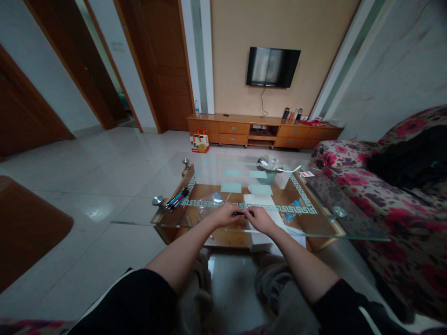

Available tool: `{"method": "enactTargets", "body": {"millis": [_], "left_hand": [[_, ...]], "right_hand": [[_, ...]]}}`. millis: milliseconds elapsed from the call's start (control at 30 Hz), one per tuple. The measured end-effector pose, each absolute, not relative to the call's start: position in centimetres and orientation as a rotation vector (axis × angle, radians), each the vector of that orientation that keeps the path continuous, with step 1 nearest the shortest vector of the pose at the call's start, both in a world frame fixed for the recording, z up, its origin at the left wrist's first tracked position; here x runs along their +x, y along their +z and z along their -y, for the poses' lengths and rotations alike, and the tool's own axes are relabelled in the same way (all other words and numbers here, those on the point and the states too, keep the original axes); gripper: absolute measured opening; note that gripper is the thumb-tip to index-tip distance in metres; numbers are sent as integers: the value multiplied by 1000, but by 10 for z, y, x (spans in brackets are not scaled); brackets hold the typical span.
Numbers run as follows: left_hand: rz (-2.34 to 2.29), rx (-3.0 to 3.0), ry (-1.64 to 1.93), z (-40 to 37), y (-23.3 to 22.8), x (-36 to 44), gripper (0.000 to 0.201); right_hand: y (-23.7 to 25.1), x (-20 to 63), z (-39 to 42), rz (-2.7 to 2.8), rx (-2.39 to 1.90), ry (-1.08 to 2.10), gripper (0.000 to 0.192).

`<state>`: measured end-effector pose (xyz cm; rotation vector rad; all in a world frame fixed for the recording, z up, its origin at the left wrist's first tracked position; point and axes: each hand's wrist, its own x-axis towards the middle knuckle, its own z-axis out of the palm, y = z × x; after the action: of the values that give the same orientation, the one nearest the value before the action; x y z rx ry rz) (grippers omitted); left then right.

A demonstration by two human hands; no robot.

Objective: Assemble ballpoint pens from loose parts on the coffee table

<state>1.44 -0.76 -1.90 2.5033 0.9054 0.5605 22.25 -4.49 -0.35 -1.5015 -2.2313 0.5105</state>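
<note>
I have a wide, clear glass coffee table with a pale key-pattern border (307, 205) across my feed; on the floor beyond it stands a red, white and yellow carton bag with orange handles (199, 144), its contents hidden from me; toward the far right of the table is a dark, round, mesh-like basket (273, 178), crumpled clear plastic in its mouth; beneath the glass I see a clear plastic bottle with a blue cap (289, 215), how full I cannot tell; the left hand (226, 214) has its fingers curled closed on one end of a slim, black, pen-like stick (238, 213), and the right hand (259, 218) pinches the other end, little gap showing; the stick lies between them near the table's front edge; I judge it light, stiff, slightly slick and not fragile, best taken by fingertips near each end.
</note>
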Motion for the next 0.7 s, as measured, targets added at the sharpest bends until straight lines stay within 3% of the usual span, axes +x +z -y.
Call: {"method": "enactTargets", "body": {"millis": [700], "left_hand": [[-897, 2443, 527, 13, -3, 15, 20]], "right_hand": [[-11, 224, 43, 2203, -1455, 484, 40]]}}
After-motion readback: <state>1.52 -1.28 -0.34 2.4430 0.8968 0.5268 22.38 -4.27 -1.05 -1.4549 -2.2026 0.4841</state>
